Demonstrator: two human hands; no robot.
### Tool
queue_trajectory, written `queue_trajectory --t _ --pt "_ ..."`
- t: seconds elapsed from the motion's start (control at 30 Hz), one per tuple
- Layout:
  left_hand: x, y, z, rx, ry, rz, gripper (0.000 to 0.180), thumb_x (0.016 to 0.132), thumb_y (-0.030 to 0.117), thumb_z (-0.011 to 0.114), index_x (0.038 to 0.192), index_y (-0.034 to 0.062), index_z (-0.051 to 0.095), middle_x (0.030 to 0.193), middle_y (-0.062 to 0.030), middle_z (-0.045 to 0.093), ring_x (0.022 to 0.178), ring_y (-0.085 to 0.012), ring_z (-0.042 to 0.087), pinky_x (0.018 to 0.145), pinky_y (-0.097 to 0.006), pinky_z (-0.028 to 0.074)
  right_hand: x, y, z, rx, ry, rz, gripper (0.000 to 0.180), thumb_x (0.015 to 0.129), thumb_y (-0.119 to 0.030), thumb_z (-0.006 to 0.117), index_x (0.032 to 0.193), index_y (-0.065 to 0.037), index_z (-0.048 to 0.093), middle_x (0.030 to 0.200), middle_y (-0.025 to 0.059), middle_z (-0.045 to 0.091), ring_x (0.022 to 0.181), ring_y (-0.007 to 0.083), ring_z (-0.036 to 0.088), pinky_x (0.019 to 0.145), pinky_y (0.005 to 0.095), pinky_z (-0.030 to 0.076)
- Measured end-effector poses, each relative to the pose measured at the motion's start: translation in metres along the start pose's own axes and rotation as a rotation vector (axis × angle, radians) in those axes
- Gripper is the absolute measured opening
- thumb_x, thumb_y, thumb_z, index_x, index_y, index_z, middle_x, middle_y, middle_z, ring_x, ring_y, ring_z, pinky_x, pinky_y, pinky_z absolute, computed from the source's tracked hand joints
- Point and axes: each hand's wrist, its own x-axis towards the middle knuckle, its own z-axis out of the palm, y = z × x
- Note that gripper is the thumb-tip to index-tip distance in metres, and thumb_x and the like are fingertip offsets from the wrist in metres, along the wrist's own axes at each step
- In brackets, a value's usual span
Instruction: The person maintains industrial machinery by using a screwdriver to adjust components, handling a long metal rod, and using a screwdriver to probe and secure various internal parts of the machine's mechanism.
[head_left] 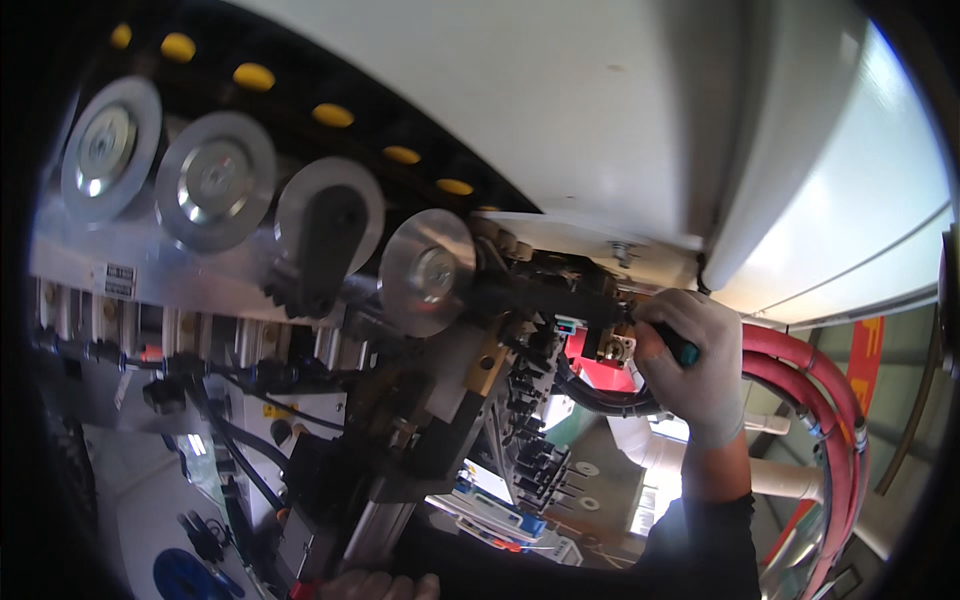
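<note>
Silver discs (pixel 215 185), then a job that looks underway.
Left hand (pixel 375 586) curled low down, can't tell what it's holding; right hand (pixel 710 378) closed round a green-ended handle (pixel 687 352) at the machine (pixel 575 292). No telling what's left.

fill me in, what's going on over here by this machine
A person is working at a machine with a row of round discs. Their gloved right hand is closed around a dark green handle, beside the metal fittings below a white panel; what the handle connects to isn't clear. Their left hand is cut off at the lower edge, near something red, and its grip can't be made out. Red hoses curve down on the right.
</note>
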Motion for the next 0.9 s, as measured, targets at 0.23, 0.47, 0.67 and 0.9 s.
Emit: queue_trajectory --t 0.23,0.47,0.67,0.9 --pt "-0.001 -0.002 0.001 0.001 0.053 0.028 0.02 0.099 0.02 0.066 0.117 0.0105 0.067 0.071 0.0011 0.044 0.054 -0.0118 0.046 0.046 -0.027 0.04 0.0 -0.009 0.01 -0.153 -0.156 -0.019 0.015 0.077 -0.004 0.07 0.091 0.002 0.07 0.077 0.0176 0.064 0.066 0.0373 0.064 0.062 0.0417 0.05" --pt "-0.008 0.002 0.01 -0.02 0.09 0.042 0.021 0.101 0.023 0.063 0.117 0.0105 0.068 0.076 -0.001 0.047 0.056 -0.0122 0.048 0.047 -0.027 0.04 -0.015 -0.026 0.01 -0.428 -0.332 -0.198 0.016 0.074 -0.016 0.075 0.08 -0.01 0.061 0.07 0.0097 0.059 0.066 0.033 0.063 0.059 0.0479 0.05" --pt "-0.006 -0.002 0.009 -0.061 0.146 0.041 0.02 0.1 0.023 0.065 0.115 0.0099 0.069 0.08 -0.0032 0.048 0.056 -0.013 0.048 0.045 -0.026 0.039 -0.032 -0.04 0.01 -0.55 -0.47 -0.28 0.024 0.073 -0.025 0.08 0.084 -0.012 0.063 0.073 0.0061 0.061 0.065 0.028 0.066 0.057 0.0444 0.052" --pt "0.0 -0.005 0.002 -0.05 0.084 0.06 0.014 0.097 0.019 0.069 0.109 0.0114 0.068 0.073 0.0001 0.046 0.056 -0.0119 0.049 0.045 -0.026 0.039 -0.043 -0.048 -0.002 -0.445 -0.429 -0.353 0.027 0.069 -0.023 0.082 0.085 -0.012 0.064 0.071 0.0026 0.058 0.058 0.0233 0.063 0.05 0.0385 0.049"
